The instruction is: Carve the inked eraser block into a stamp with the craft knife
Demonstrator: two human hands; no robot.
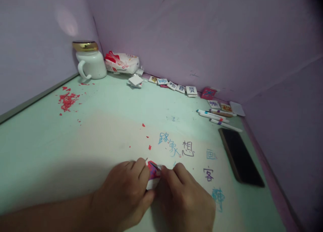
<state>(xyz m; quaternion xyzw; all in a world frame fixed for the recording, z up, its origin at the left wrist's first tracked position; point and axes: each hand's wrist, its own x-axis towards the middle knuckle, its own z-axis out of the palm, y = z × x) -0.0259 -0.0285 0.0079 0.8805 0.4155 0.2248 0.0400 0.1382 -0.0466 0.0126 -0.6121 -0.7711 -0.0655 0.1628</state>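
A small white square tile [153,184] with red and purple colouring on its face is between my two hands, low in the middle of the head view. My left hand [128,183] is closed on its left side, with the thumb at its lower edge. At the tile's right side, the fingers of my right hand [185,195] are pinched together. Something thin with a pale, narrow tip shows at those fingertips against the coloured face; its kind is hidden. A few red flakes [149,147] lie on the table just beyond the tile.
A pile of red flakes [67,101] lies at the left, near a white mug [94,65] with a gold lid. Tissue pack [122,63], blank tiles [135,80] and character tiles [176,86] line the wall. Markers [214,116] and a phone [241,158] lie right. Handwritten characters mark the table [113,138].
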